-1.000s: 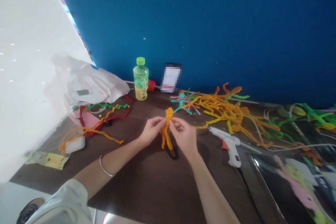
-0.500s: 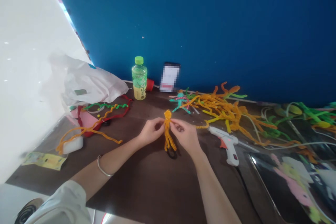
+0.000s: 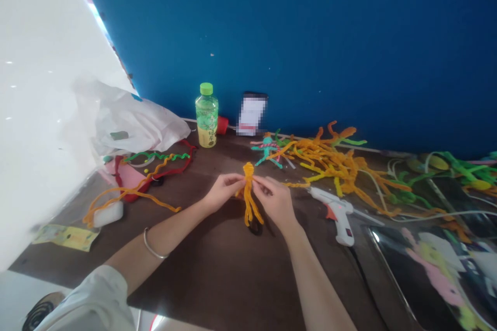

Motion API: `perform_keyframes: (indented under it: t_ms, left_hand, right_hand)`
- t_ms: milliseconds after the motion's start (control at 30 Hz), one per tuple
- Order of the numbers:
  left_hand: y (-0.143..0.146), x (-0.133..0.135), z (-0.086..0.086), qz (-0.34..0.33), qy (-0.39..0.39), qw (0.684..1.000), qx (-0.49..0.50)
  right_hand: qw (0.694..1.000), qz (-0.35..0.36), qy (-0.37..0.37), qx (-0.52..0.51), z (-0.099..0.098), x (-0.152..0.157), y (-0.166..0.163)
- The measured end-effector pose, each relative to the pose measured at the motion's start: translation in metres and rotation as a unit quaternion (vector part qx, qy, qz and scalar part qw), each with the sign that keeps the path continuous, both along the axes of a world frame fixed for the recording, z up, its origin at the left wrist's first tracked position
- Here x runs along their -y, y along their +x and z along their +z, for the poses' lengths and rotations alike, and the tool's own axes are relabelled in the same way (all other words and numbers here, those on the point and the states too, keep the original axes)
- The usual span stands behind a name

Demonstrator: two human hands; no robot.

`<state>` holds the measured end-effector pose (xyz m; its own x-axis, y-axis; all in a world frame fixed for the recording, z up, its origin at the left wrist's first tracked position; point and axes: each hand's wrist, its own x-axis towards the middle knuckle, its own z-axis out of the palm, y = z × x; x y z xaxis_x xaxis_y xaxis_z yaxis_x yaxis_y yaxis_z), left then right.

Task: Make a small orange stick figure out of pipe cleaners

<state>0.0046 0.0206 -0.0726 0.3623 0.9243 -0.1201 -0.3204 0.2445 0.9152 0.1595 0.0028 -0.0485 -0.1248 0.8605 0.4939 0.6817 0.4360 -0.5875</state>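
Currently | orange pipe-cleaner figure (image 3: 248,207), dangling legs | left hand (image 3: 224,192), right hand (image 3: 274,201): grips pinching it

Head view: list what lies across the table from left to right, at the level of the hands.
White block → left hand → orange pipe-cleaner figure → right hand → white hot glue gun

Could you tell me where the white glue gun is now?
In the head view, the white hot glue gun lies on the dark tabletop, right of the right hand pinching an orange pipe-cleaner figure, below tangled orange pipe cleaners.
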Motion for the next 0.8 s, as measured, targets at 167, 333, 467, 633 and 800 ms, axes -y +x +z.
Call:
perform_keyframes:
  t_ms: [167, 333, 467, 633, 800]
  left_hand:
    - [-0.001, 0.000, 0.002, -0.028, -0.013, 1.000, -0.003]
    - [-0.001, 0.001, 0.003, 0.000, 0.000, 0.999, -0.033]
    - [0.001, 0.001, 0.003, 0.020, -0.016, 0.999, -0.024]
    - [0.002, 0.002, 0.004, 0.033, -0.030, 0.999, -0.005]
    - [0.003, 0.004, 0.007, 0.036, -0.017, 0.999, -0.005]
  right_hand:
    - [1.000, 0.005, 0.003, -0.010, 0.000, 0.001, -0.001]
    - [0.998, -0.032, -0.010, -0.049, -0.005, 0.002, -0.005]
    - [0.997, -0.056, 0.002, -0.049, -0.006, 0.004, -0.011]
    - [0.994, -0.088, -0.001, -0.068, -0.002, 0.008, -0.017]
    - [0.982, -0.110, -0.068, -0.141, 0.000, 0.010, -0.021]
